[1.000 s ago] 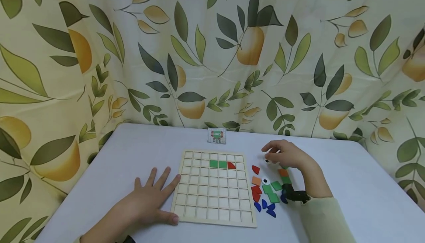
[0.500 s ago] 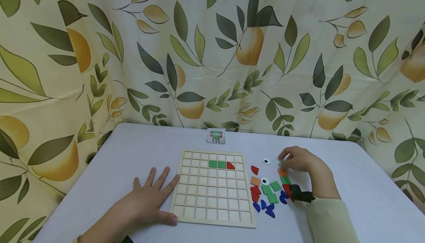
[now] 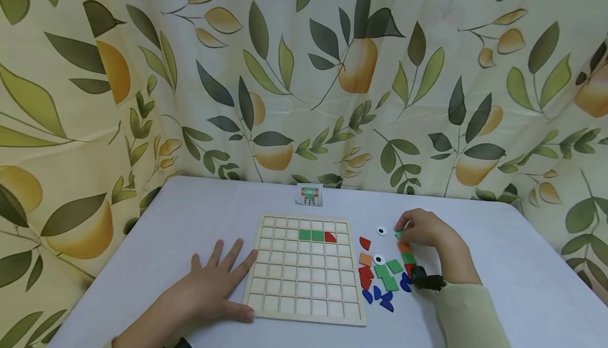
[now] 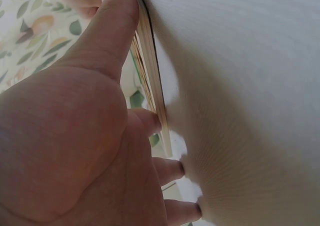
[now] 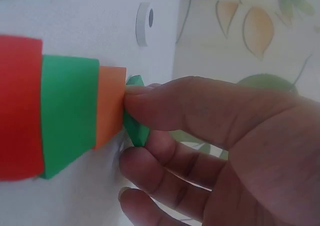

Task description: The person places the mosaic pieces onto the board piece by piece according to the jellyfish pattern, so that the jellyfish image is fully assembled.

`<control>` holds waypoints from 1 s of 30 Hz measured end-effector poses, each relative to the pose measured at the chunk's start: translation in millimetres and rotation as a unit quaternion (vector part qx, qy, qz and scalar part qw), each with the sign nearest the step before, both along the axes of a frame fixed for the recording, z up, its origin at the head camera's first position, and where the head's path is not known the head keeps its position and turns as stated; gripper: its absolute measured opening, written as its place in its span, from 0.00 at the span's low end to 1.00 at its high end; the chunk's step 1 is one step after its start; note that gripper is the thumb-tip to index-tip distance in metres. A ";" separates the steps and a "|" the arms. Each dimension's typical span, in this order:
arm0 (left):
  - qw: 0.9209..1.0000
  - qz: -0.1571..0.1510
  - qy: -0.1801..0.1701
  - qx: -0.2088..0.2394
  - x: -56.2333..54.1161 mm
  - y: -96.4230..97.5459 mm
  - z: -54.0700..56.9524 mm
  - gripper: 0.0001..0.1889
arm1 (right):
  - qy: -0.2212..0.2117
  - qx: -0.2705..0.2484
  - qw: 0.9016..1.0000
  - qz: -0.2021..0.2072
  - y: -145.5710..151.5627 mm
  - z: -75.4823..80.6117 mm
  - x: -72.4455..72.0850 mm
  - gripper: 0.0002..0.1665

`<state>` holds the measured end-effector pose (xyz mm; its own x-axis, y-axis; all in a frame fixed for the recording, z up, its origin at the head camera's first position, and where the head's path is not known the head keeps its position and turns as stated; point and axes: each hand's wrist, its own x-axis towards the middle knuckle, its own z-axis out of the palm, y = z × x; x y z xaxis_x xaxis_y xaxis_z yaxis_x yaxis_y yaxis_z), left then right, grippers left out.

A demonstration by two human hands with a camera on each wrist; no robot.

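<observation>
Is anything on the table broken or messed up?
Nothing looks broken or spilled. The loose pieces beside the board look messiest, because they lie at all different angles. By contrast, the two green squares sit neatly in its spaces. The right hand is just pinching a green piece, nothing odd there.

With my right hand (image 5: 240,136) I pinch a tilted green piece (image 5: 138,132). Nearer me, in a row, come an orange piece (image 5: 111,106), a second green piece (image 5: 70,113) and a red piece (image 5: 20,108); a white disc (image 5: 142,26) lies left, patterned cloth (image 5: 210,51) beyond on the far side.
</observation>
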<state>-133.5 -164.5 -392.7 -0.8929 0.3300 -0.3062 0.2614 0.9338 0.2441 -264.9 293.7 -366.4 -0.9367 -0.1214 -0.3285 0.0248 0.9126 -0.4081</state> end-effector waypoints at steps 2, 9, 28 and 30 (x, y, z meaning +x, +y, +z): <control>1.000 0.000 0.000 -0.001 -0.3 0.1 0.1 0.63 | 0.007 -0.003 1.000 0.005 -0.7 -0.6 -0.6 0.10; 1.000 -0.003 0.006 0.002 0.9 -0.4 0.0 0.63 | 0.017 -0.014 0.999 0.023 -5.9 1.7 -0.3 0.09; 1.000 -0.005 0.005 0.001 3.4 -0.9 -2.3 0.63 | 0.082 -0.124 0.987 0.055 -43.3 12.0 6.3 0.08; 1.000 -0.005 0.007 -0.001 2.2 -0.8 -2.4 0.63 | 0.086 -0.135 0.986 0.055 -46.6 13.5 5.5 0.08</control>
